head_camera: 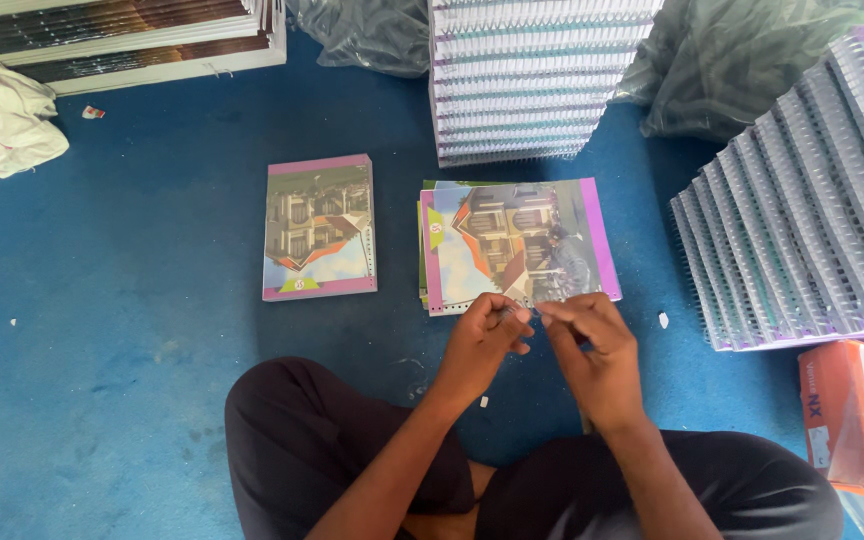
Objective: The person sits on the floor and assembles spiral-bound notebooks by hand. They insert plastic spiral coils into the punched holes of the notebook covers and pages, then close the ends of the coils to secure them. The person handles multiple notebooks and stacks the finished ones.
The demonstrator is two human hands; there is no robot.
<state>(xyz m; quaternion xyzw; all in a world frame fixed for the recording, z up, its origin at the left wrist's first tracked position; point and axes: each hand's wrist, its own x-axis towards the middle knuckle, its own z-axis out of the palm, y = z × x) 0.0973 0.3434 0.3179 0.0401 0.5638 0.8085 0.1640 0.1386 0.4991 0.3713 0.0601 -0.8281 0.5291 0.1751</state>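
Below, blue carpet [102, 330], hands [542, 335] pinching notebook [512, 240] edge (stacks [802, 220] around)

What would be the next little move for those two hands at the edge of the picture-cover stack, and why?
Probably to bring the thin wire piece down to the first hole. The left hand and right hand meet, fingers pinched on something small and hard to make out, just over the punched edge of the unbound stack. That edge shows a row of holes with no coil, unlike the bound notebooks alongside.

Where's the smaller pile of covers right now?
In the head view, the smaller pile lies on the blue floor, left of the punched stack beneath both hands.
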